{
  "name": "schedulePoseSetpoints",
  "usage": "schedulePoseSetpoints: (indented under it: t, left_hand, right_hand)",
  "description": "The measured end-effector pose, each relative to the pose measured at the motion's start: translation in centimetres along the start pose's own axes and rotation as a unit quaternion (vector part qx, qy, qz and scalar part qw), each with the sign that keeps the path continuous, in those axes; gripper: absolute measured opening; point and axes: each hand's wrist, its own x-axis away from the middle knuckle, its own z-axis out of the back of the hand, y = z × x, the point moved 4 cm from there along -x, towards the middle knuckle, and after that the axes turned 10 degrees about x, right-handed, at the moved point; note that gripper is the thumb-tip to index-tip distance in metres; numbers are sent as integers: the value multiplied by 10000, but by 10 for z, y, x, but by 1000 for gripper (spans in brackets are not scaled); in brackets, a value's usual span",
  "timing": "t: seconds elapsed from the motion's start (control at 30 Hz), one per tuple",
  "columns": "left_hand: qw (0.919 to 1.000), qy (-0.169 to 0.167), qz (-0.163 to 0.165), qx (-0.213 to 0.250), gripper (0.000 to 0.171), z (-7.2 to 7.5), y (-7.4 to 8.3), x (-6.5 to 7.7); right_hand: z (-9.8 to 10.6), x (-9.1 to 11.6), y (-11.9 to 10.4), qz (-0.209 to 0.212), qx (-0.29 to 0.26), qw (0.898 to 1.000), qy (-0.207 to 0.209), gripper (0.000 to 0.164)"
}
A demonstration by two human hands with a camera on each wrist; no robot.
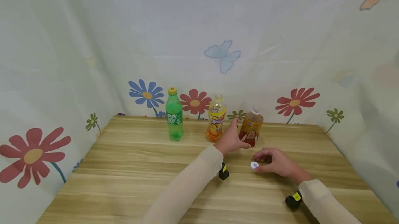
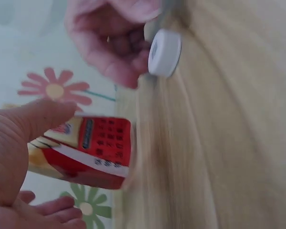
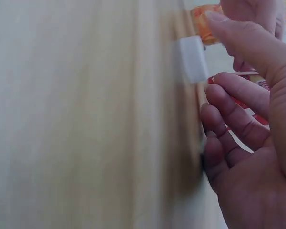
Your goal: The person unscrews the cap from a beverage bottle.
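Observation:
A brown drink bottle (image 1: 251, 127) with a red-and-yellow label stands upright and uncapped at the back of the table. My left hand (image 1: 232, 137) is beside it, thumb and fingers spread on either side; the left wrist view shows a gap between the lower fingers and the bottle (image 2: 93, 152). A white bottle cap (image 1: 254, 166) is at the fingertips of my right hand (image 1: 277, 163), in front of that bottle. In the right wrist view the cap (image 3: 193, 59) lies between the separated thumb and index fingertips, not visibly pinched. Whether a fingertip touches it, I cannot tell.
Left of my left hand stands an uncapped bottle (image 1: 216, 120) with a yellow label and some orange liquid. Farther left is a green bottle (image 1: 174, 116) with a yellow cap. A flower-printed curtain (image 1: 199, 26) hangs behind the wooden table (image 1: 131, 172).

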Motion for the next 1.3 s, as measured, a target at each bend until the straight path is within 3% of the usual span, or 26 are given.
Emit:
schedulePoseSetpoints:
  t: [0.2, 0.4, 0.5, 0.7, 0.77, 0.97, 1.17, 1.3]
  left_hand:
    - [9989, -179, -182, -385, 112, 9, 12, 28]
    - [9975, -357, -393, -464, 100, 27, 22, 59]
    - [9959, -380, -690, -435, 84, 39, 23, 73]
    - [9858, -293, -1588, -470, 56, 65, 24, 99]
    - [9838, -189, -1719, -471, 51, 75, 22, 108]
    - [9851, 262, -1655, -391, 44, 109, 10, 132]
    - [9763, 956, -1913, -337, 39, 141, -12, 141]
    - [9715, 1466, -1845, -264, 36, 160, -27, 143]
  right_hand:
    - [12, -2, -15, -127, -8, 9996, 233, 44]
    - [26, -3, -41, 129, 92, 9973, 720, 43]
    - [31, -4, -55, 340, 83, 9951, 928, 36]
    - [36, -9, -83, 716, -88, 9893, 1267, 24]
    - [36, -10, -93, 816, -194, 9875, 1336, 23]
    - [36, -15, -119, 884, -446, 9848, 1429, 21]
    - [33, -25, -133, 859, -883, 9810, 1498, 22]
    - [30, -31, -138, 916, -1050, 9779, 1561, 20]
